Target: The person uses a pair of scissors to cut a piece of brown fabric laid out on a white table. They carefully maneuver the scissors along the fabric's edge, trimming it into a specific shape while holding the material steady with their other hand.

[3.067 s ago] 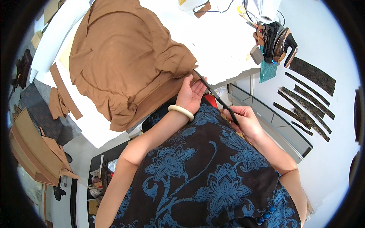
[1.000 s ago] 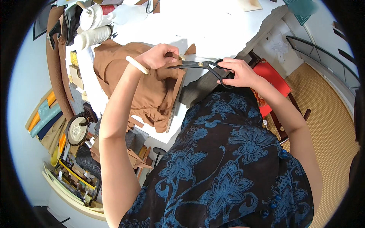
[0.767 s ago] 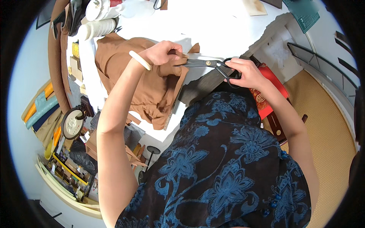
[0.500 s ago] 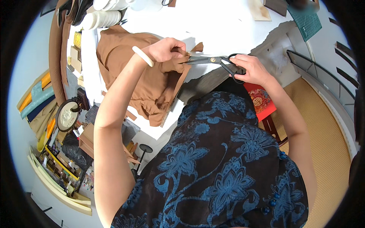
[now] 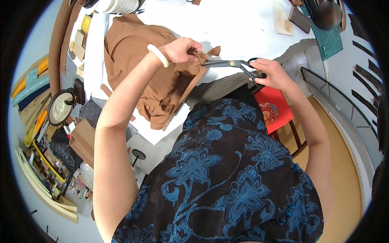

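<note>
Brown fabric (image 5: 139, 52) lies in loose folds on the white-covered table (image 5: 239, 24). My left hand (image 5: 183, 50), below a white bangle (image 5: 158, 55), pinches an edge of this fabric. Black-handled scissors (image 5: 232, 63) are in my right hand (image 5: 272, 74), its fingers through and around the handle loops. Their blades point left and meet the fabric close beside my left fingertips. Whether the tips are between layers or on top I cannot tell. A small brown scrap (image 5: 214, 50) sticks out just beyond the pinched edge.
A red seat (image 5: 273, 109) with a patterned cushion stands at the right, below the table edge. Far right lie a green cutting mat (image 5: 329, 42) and a dark block (image 5: 300, 20). White thread cones (image 5: 117, 5) stand far left. A round framed piece (image 5: 61, 107) is at the left.
The view has shifted a little, so the table items sit differently. The scissor blades look more closed than before. My left hand keeps its pinch on the fabric.
</note>
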Demonstrator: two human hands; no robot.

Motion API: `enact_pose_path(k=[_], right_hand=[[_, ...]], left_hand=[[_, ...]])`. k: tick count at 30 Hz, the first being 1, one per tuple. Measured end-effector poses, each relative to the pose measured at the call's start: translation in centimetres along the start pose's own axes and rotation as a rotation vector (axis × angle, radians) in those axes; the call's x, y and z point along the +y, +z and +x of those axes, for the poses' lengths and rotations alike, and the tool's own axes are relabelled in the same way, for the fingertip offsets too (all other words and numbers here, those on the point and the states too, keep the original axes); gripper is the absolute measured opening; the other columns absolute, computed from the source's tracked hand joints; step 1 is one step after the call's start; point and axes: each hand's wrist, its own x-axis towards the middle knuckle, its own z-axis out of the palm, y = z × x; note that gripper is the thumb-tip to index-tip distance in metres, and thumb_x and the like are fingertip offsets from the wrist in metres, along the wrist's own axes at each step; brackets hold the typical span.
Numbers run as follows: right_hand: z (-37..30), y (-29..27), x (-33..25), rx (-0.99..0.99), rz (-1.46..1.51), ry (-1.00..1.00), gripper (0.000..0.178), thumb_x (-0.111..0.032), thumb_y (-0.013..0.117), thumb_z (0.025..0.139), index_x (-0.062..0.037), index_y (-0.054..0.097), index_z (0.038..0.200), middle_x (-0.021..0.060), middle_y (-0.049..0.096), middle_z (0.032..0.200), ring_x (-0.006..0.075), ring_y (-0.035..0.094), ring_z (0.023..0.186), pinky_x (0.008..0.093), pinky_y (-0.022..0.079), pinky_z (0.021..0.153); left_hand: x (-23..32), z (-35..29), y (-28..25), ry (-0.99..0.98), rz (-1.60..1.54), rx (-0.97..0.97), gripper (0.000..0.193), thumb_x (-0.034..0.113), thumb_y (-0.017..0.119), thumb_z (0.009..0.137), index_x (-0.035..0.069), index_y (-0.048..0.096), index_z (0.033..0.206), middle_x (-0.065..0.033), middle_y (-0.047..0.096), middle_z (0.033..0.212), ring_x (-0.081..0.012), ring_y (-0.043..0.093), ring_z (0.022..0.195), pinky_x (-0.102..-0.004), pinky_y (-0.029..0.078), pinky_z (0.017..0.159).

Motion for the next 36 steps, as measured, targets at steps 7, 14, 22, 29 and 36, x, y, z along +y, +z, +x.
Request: enact_pose_path(k=[7, 14, 22, 29, 36], right_hand=[[2.3, 0.3, -0.9, -0.096, 0.068, -0.003, 0.042, -0.014, 0.084, 0.079, -0.0031, 0.069, 0.117, 0.0082, 0.063, 0.089, 0.0234, 0.061, 0.072, 0.0340, 0.050, 0.061], [1.7, 0.7, -2.1, -0.101, 0.105, 0.118, 0.040, -0.019, 0.082, 0.080, -0.0045, 0.070, 0.114, 0.0103, 0.063, 0.088, 0.0286, 0.062, 0.073, 0.0379, 0.051, 0.065], [2.9, -0.8, -2.3, -0.120, 0.042, 0.009, 0.041, -0.018, 0.082, 0.079, -0.0013, 0.070, 0.115, 0.0098, 0.063, 0.087, 0.0244, 0.059, 0.069, 0.0349, 0.049, 0.061], [4.3, -1.0, -1.4, -0.185, 0.052, -0.047, 0.041, -0.018, 0.081, 0.081, 0.0010, 0.070, 0.116, 0.0108, 0.063, 0.087, 0.0240, 0.059, 0.070, 0.0346, 0.048, 0.061], [4.0, -0.4, -1.6, -0.231, 0.142, 0.003, 0.037, -0.018, 0.081, 0.086, 0.0006, 0.070, 0.116, 0.0097, 0.060, 0.084, 0.0219, 0.055, 0.069, 0.0343, 0.046, 0.060]], left_hand=[[-0.2, 0.2, 0.5, 0.024, -0.079, 0.044, 0.013, -0.006, 0.073, 0.083, 0.000, 0.061, 0.087, -0.0091, 0.066, 0.077, -0.0175, 0.061, 0.075, -0.0331, 0.053, 0.074], [-0.9, 0.5, 0.7, 0.028, -0.173, 0.011, 0.013, -0.008, 0.074, 0.084, 0.000, 0.063, 0.087, -0.0054, 0.066, 0.078, -0.0128, 0.060, 0.077, -0.0309, 0.053, 0.075], [-0.7, 0.6, 0.6, 0.033, -0.109, 0.010, 0.013, -0.008, 0.075, 0.083, 0.000, 0.066, 0.087, -0.0060, 0.072, 0.083, -0.0141, 0.066, 0.081, -0.0310, 0.056, 0.079], [-1.1, 0.8, 0.9, 0.054, -0.149, 0.048, 0.013, -0.007, 0.076, 0.082, 0.001, 0.066, 0.084, -0.0077, 0.072, 0.080, -0.0178, 0.068, 0.079, -0.0331, 0.056, 0.078], [-1.4, 0.7, 1.0, 0.058, -0.196, 0.050, 0.012, -0.005, 0.077, 0.083, 0.001, 0.067, 0.084, -0.0085, 0.074, 0.082, -0.0188, 0.070, 0.080, -0.0338, 0.057, 0.078]])
